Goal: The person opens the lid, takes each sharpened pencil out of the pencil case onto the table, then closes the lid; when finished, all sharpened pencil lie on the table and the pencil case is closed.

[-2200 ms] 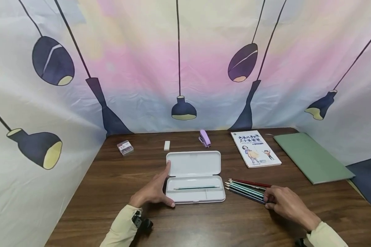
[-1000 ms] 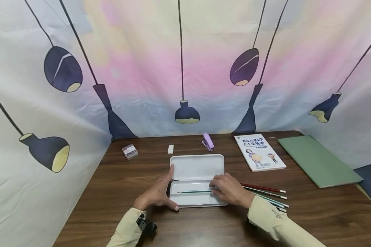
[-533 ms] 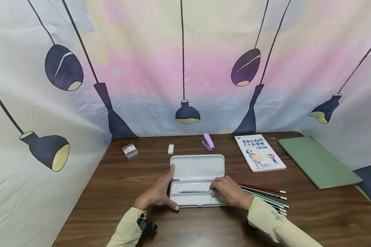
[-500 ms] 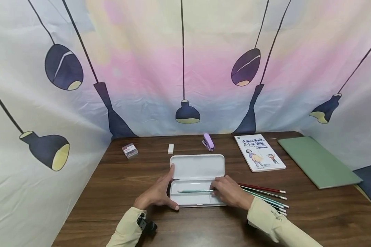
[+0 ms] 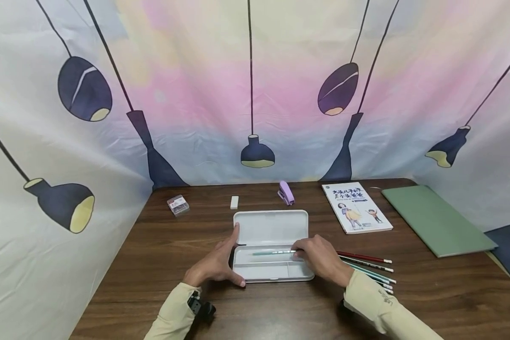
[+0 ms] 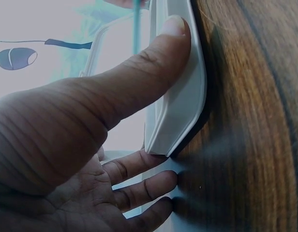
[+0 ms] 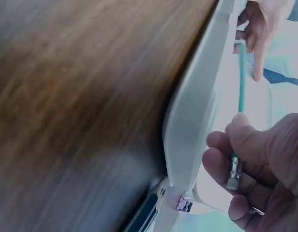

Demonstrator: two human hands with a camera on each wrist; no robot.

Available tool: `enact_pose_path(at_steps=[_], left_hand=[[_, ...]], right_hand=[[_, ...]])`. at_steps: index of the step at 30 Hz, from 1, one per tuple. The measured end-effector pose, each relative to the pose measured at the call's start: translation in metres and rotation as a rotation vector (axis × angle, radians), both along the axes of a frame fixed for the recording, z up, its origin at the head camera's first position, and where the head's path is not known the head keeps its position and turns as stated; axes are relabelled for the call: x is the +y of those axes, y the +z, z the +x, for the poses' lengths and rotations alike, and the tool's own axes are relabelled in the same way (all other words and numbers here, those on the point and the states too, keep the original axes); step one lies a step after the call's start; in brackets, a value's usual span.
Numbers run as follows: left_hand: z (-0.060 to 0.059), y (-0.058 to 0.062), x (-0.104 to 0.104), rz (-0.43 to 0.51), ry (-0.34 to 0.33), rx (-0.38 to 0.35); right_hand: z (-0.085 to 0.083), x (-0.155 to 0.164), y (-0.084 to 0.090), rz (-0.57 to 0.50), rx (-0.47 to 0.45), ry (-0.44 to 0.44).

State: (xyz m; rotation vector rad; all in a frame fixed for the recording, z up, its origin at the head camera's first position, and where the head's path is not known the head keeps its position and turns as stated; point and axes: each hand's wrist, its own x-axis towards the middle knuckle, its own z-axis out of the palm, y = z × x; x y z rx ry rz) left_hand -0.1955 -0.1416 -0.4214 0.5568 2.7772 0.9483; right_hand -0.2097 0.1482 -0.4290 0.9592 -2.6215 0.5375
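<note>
A white pencil case (image 5: 270,227) lies open on the table, its lid tipped back and its tray toward me. My left hand (image 5: 214,264) braces the case's left end. Its thumb presses the front corner, and its other fingers lie fairly straight along the side, the index finger at the lid. Over the rear compartment, my right hand (image 5: 320,257) pinches a teal pencil (image 5: 267,253) near its eraser end, between thumb and fingers, with the tip pointing left. In the right wrist view the pencil's metal band and eraser (image 7: 233,175) poke out below the fingers.
Several pencils (image 5: 370,274) lie fanned right of the case, partly hidden by the right forearm. Behind stand a small clear box (image 5: 178,205), a white eraser (image 5: 234,202) and a purple stapler (image 5: 286,193). A book (image 5: 357,208) and a green folder (image 5: 437,219) lie at right.
My right hand has left the loose pencils and gripped the teal pencil lying in the case. Over the last half second it has shifted this pencil toward the case's rear. My left hand stays put.
</note>
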Motion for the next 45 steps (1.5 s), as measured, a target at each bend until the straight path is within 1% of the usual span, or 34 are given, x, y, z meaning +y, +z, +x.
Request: enact_pose_path(at_steps=[3, 7, 14, 20, 24, 30, 36, 41, 45], left_hand=[[-0.001, 0.0, 0.0, -0.007, 0.006, -0.001], [-0.002, 0.002, 0.0, -0.009, 0.014, -0.009], [-0.001, 0.002, 0.001, -0.016, 0.012, -0.021], [-0.002, 0.001, 0.0, -0.003, 0.003, -0.009], [-0.003, 0.0, 0.0, -0.002, 0.008, -0.018], [-0.003, 0.002, 0.0, -0.003, 0.008, -0.026], [-0.003, 0.002, 0.001, -0.01, 0.015, -0.029], [-0.003, 0.002, 0.001, -0.015, 0.021, -0.035], [-0.003, 0.002, 0.001, -0.016, 0.021, -0.036]], right_hand=[[0.001, 0.003, 0.002, -0.056, -0.006, -0.05], [0.003, 0.009, 0.003, -0.095, -0.001, -0.084], [0.006, 0.026, 0.002, -0.127, -0.031, -0.11], [0.008, 0.042, 0.002, -0.162, -0.019, -0.125], [0.01, 0.054, 0.002, -0.172, -0.008, -0.143], [0.016, 0.073, -0.002, -0.165, -0.014, -0.194], [0.028, 0.098, -0.002, -0.135, -0.035, -0.277], [0.039, 0.116, 0.001, -0.096, -0.085, -0.348], [0.048, 0.127, 0.003, -0.044, -0.136, -0.382]])
